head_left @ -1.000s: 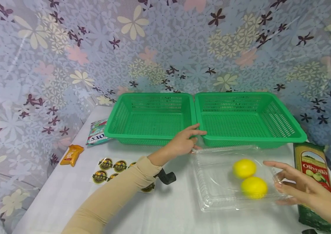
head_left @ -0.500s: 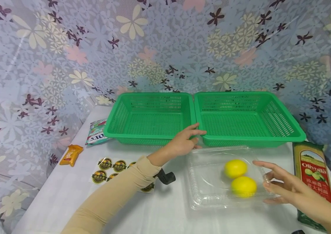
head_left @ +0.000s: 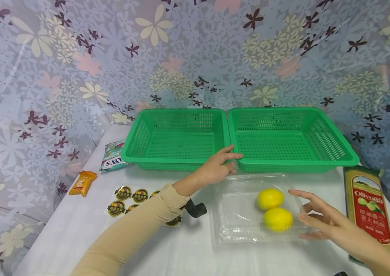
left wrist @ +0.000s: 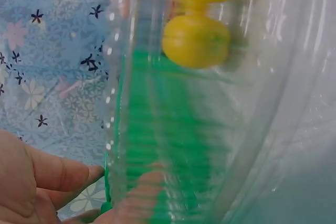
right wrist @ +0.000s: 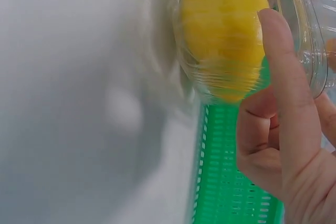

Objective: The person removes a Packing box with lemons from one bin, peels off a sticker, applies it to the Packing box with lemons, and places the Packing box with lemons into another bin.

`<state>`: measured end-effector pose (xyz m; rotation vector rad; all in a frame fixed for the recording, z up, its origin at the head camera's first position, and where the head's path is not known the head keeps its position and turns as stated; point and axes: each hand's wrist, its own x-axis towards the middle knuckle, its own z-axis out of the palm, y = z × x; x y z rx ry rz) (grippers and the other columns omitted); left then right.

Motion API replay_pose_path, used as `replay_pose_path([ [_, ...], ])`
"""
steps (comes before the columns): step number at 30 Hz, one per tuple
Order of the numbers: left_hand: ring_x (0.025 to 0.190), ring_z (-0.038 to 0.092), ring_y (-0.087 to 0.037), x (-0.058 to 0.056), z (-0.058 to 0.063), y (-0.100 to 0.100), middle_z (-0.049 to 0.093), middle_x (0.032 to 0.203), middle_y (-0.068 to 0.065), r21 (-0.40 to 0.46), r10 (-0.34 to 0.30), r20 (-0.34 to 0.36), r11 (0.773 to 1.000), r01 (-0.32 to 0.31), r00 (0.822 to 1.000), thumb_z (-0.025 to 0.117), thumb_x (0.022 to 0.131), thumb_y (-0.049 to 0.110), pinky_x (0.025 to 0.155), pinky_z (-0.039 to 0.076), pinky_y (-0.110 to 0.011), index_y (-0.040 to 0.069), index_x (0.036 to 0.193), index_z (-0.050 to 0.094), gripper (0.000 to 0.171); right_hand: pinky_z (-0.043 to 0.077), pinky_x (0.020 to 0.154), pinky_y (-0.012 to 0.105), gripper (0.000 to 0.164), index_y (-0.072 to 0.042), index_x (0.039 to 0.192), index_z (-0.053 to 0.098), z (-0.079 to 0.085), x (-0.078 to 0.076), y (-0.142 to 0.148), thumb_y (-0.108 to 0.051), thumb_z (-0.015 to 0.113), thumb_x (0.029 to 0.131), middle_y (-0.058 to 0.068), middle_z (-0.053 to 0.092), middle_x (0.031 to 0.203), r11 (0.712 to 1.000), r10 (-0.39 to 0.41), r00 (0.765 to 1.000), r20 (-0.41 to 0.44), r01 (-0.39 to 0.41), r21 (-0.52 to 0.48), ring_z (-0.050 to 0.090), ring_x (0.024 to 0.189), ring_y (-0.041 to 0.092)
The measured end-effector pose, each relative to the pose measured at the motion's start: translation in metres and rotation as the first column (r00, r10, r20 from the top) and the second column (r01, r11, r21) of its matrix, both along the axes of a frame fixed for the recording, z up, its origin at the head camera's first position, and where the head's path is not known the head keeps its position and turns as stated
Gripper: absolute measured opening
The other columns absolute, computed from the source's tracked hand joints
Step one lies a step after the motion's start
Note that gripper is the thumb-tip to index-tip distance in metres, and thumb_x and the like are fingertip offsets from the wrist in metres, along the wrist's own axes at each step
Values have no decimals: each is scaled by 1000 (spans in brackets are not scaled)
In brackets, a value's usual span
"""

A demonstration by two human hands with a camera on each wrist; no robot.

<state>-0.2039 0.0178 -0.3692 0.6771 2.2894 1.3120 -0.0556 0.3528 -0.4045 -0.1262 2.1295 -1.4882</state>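
Observation:
A clear plastic box [head_left: 237, 211] lies in front of the green baskets, with two yellow lemons [head_left: 277, 219] inside its right half. My right hand [head_left: 326, 220] holds its right side; in the right wrist view the thumb [right wrist: 278, 32] lies along the plastic and another finger shows behind the rim. By the far left corner of the box is my left hand [head_left: 217, 166], its index finger stretched toward the gap between the baskets. Through the plastic in the left wrist view, one finger [left wrist: 144, 195] shows blurred.
Two green baskets, left [head_left: 181, 143] and right [head_left: 277, 145], stand side by side at the back. A pasta packet [head_left: 371, 209] lies at right; at left are a sticker sheet [head_left: 116, 209], an orange packet [head_left: 83, 183] and a teal snack bag [head_left: 113, 156].
The clear box with the lemons has moved left, along with my right hand, and its far left corner is now closer under my left hand. The left hand has stayed in place.

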Motion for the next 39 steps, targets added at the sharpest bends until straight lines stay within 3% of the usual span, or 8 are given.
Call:
replay_pose_path([
  [5,123,73,-26,0,1,-1,15,182,0,-12,-3,-8,1000,2,1000,45,115,9,65,48,-20,16,159,54,46,66,93,46,64,-35,173,16,-4,0,-7,-24,46,117,22,37,137,999,-35,999,10,36,-14,64,114,19],
  [11,123,74,-27,0,6,-1,14,182,-3,-29,-24,-26,999,24,999,45,115,10,71,51,-22,14,160,53,46,67,89,44,64,-29,172,18,-8,4,-17,-17,48,116,26,38,133,997,-48,996,-74,43,-64,67,110,20],
  [16,121,75,-26,1,8,0,14,182,-4,-45,-29,-40,999,27,999,46,115,12,85,56,-26,12,160,53,46,67,88,44,64,-31,172,20,-9,5,-22,-16,48,116,25,41,129,996,-31,995,-92,24,-82,69,108,21],
  [23,123,73,-25,0,8,1,14,183,-2,-53,-24,-28,998,23,999,49,114,15,87,56,-28,13,159,54,45,68,86,43,64,-39,168,22,-12,7,-27,-13,48,116,22,45,124,995,2,992,-123,-14,-95,70,105,20],
  [29,159,41,-31,2,11,1,17,182,-5,-88,-26,-73,996,20,997,51,112,15,100,53,-39,14,159,54,47,68,85,43,63,-43,166,25,-10,7,-31,-12,47,116,23,47,122,996,10,991,-136,-22,-87,71,102,21],
  [33,164,29,-35,4,14,1,20,181,-7,-97,-22,-93,995,13,995,55,110,15,117,48,-50,15,159,54,49,68,84,43,62,-42,165,26,-8,6,-34,-13,48,116,24,47,122,997,4,991,-136,-14,-76,71,102,20],
  [37,151,50,-37,6,17,-2,29,178,-9,-95,-18,-108,995,7,994,59,109,16,121,49,-49,17,158,55,49,68,84,42,62,-39,166,25,-6,6,-36,-14,50,115,24,47,122,997,-3,991,-137,-7,-75,72,102,20],
  [39,138,64,-35,6,19,-4,37,174,-9,-71,-18,-100,997,11,995,60,109,15,105,59,-42,18,157,56,49,68,84,42,62,-39,167,25,-6,7,-36,-14,50,115,24,47,122,997,0,989,-151,-11,-75,72,102,20],
])
